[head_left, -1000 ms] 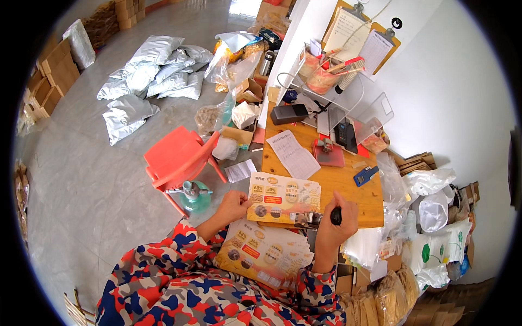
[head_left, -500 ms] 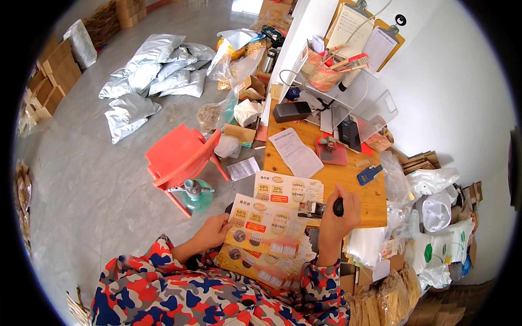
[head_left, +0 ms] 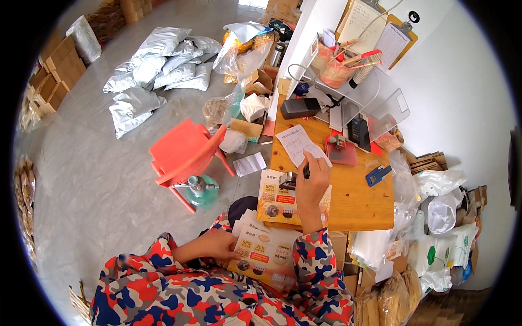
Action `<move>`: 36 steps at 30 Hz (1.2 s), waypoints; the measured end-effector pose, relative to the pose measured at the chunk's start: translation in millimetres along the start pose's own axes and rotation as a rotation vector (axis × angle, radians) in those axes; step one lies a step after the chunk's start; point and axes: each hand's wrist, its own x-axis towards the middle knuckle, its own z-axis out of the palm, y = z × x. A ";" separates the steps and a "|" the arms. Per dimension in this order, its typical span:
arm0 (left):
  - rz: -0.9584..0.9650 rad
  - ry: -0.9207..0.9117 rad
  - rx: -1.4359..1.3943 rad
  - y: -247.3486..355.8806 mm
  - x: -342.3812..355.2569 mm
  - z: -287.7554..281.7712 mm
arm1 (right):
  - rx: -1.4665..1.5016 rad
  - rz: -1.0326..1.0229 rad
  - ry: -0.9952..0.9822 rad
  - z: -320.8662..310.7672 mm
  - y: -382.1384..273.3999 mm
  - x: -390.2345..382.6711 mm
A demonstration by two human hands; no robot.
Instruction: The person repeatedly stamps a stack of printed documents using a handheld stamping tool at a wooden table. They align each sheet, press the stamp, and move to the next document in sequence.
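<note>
My right hand (head_left: 313, 182) is closed round the black handle of a metal hand stamp (head_left: 287, 181), over a printed yellow-and-white packet (head_left: 277, 206) at the near left of the wooden desk (head_left: 361, 204). My left hand (head_left: 223, 244), fingers curled, grips at the left edge of a loose stack of similar packets (head_left: 261, 252) on my lap; some fingertips are hard to see. A handwritten sheet (head_left: 296, 144) lies just beyond the stamp. A red pad-like box (head_left: 341, 155) and a blue device (head_left: 378, 175) lie to the right.
A red plastic chair (head_left: 179, 149) stands left of the desk with a green jug (head_left: 202, 195) by it. Silver sacks (head_left: 157, 60) lie on the floor. A wire rack (head_left: 359, 100) with pens sits at the back. Plastic bags and cardboard (head_left: 440, 244) pile up on the right.
Since a second ago my left hand has drawn a packet down from the desk onto the lap stack. My right hand has moved up and left with the stamp over the packet on the desk.
</note>
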 end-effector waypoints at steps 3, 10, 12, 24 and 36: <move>-0.030 0.254 -0.143 0.7 8.7 -17.7 | -0.008 -0.027 0.030 9.8 7.0 -15.2; -0.013 0.645 -0.423 14.9 89.2 -31.4 | 0.047 0.004 0.050 -8.4 5.4 2.8; 0.022 0.696 -0.442 9.2 101.6 -25.3 | 0.019 0.018 0.109 -36.4 -12.9 21.8; 0.010 0.764 -0.496 -5.6 115.5 -9.6 | -0.012 0.135 0.110 -116.7 -41.5 -17.4; 0.084 0.825 -0.251 4.9 66.9 -20.0 | -0.008 0.218 0.132 -127.0 -36.3 -18.8</move>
